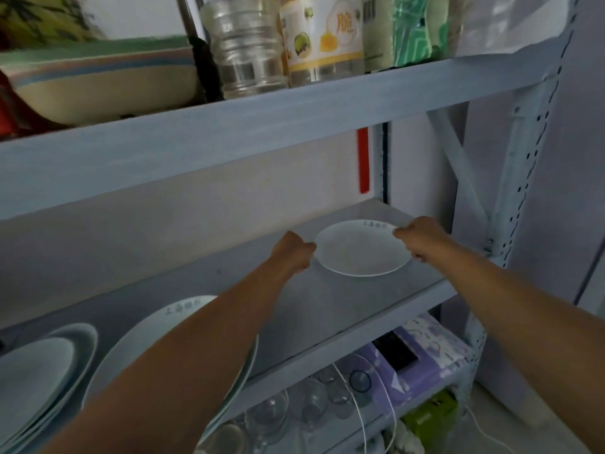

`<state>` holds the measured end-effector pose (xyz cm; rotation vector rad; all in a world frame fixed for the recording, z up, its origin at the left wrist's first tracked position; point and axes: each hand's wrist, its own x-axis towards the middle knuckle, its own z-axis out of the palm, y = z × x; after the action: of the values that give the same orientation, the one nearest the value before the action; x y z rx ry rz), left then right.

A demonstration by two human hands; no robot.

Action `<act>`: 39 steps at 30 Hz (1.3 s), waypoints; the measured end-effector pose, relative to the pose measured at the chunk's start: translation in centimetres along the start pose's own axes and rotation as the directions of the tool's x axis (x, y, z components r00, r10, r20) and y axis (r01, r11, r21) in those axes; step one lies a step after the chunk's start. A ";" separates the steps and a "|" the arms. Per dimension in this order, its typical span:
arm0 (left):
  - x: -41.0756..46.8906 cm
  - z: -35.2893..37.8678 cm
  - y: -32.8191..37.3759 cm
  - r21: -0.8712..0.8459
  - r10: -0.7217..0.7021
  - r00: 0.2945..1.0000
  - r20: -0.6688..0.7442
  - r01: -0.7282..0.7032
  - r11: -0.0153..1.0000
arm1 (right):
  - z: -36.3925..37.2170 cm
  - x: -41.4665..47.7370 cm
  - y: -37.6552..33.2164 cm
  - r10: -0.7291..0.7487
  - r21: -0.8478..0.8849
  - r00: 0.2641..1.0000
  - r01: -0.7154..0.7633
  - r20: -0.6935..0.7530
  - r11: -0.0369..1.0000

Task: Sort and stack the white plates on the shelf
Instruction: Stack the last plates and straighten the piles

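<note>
Noted: left hand (294, 253) and right hand (422, 239), fingers curled, pinch opposite rims of small round white ceramic plate (363, 249), right rear of grey metal shelf (343, 309). Advise: keep level, lift clear before carrying toward stacked white plates (39, 371) at left.

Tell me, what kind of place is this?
Likely a pantry or kitchen storeroom: a metal shelf rack carries stacked plates and a white plate, with a plastic bottle above, drinking glasses below.

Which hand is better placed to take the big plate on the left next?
Probably the left hand: the big round white plate lies under its forearm; the right hand holds the right rim of the small white plate.
</note>
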<state>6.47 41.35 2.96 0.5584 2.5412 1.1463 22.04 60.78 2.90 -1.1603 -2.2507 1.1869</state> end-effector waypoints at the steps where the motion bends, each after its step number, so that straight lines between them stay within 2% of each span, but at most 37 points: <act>1: 0.4 0.2 0.0 -0.005 -0.015 1.000 0.009 0.015 1.000 | 0.0 0.4 0.5 0.013 -0.013 1.000 -0.013 -0.001 1.000; 8: 0.9 1.5 0.0 0.075 -0.034 0.996 0.077 0.029 0.997 | 0.9 2.5 2.8 0.075 -0.074 0.997 -0.074 0.003 0.995; 15: 0.4 2.1 0.6 0.051 -0.073 0.986 0.148 0.067 0.996 | 1.4 3.1 3.6 0.087 -0.011 0.995 -0.086 0.059 0.996; 18: -0.2 2.2 0.9 -0.025 -0.072 0.984 0.161 0.077 0.997 | 1.6 3.3 3.9 0.082 0.019 0.993 -0.084 0.084 0.996; 23: -1.6 0.3 1.0 -0.127 -0.037 0.993 0.116 0.052 0.991 | 1.9 2.1 2.2 0.029 0.093 0.999 -0.032 0.038 0.995; 30: -6.2 -7.2 -0.4 -0.150 -0.020 1.000 0.008 0.021 0.988 | 3.4 -2.4 -3.8 -0.126 0.123 0.992 0.122 0.025 0.985; 34: -9.9 -11.9 -2.6 -0.104 -0.002 0.997 -0.083 -0.007 0.995 | 5.0 -6.6 -7.3 -0.194 0.141 0.979 0.184 0.056 0.973; 39: -14.4 -17.1 -6.1 -0.160 -0.053 0.989 -0.137 0.031 0.987 | 7.6 -12.2 -11.1 -0.271 0.168 0.960 0.255 0.075 0.952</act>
<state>10.64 19.97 10.80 0.3959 2.5334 1.4022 19.17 43.65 8.13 -0.7301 -2.2484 1.3065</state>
